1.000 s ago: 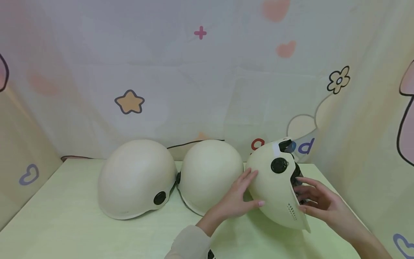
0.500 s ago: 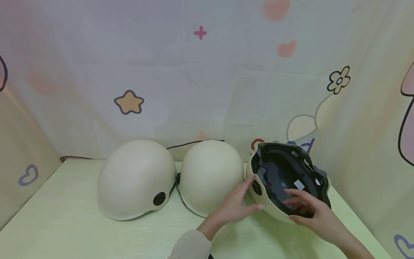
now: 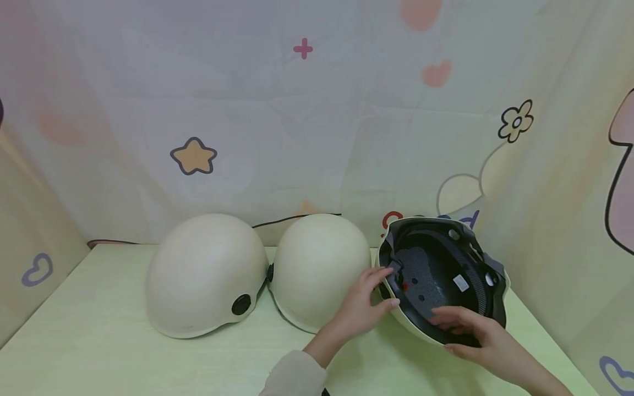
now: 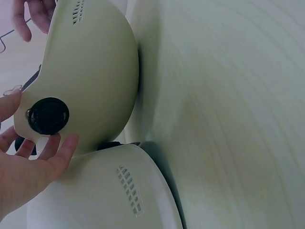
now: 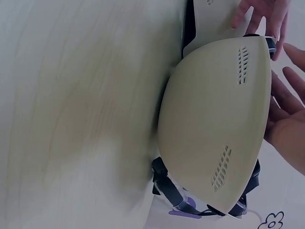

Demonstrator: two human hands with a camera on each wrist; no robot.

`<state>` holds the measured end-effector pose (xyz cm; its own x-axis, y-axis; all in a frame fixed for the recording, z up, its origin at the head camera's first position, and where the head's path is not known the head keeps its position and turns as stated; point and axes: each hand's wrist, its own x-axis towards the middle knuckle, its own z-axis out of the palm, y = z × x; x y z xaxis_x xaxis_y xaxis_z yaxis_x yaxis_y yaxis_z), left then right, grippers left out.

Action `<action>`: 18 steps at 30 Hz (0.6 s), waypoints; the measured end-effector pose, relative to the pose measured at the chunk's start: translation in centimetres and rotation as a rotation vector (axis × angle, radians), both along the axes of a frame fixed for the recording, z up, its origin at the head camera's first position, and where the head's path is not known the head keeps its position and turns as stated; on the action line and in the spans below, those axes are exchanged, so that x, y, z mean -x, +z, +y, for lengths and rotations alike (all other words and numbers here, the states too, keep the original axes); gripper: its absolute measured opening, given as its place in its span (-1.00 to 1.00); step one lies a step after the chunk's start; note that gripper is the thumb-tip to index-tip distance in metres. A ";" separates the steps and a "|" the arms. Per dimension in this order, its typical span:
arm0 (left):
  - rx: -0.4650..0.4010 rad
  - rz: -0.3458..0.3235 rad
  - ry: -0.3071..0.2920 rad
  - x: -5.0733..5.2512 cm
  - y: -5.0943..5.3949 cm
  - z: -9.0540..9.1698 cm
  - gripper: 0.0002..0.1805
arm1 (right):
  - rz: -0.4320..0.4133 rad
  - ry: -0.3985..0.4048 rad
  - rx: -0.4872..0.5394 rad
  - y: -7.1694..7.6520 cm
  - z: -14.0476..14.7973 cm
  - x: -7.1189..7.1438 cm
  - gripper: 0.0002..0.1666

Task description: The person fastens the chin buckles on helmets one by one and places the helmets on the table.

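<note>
The rightmost helmet, cream-coloured, is rested dome-down on the tabletop, its opening tilted up and toward the viewer; a black lining and a white label are exposed. Its left rim and outer shell are touched by the left hand, fingers relaxed and parted from the thumb, near a black disc. The right hand is held loosely spread at the near rim, fingers extended over the opening; nothing is gripped by it. The middle helmet and leftmost helmet are set dome-up alongside.
</note>
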<state>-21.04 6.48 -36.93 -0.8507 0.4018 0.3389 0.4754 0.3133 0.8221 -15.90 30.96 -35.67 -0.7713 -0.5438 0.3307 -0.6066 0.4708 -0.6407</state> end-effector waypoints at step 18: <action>-0.097 -0.018 0.025 0.4 -0.9 -0.2 -0.42 | -0.145 0.172 0.090 -0.4 -0.1 -0.3 -0.41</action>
<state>-21.43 6.26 -37.78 -0.8663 0.3464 0.3600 0.4537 0.2435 0.8573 -15.59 30.84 -36.11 -0.7125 -0.6449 0.2765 -0.5719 0.3055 -0.7613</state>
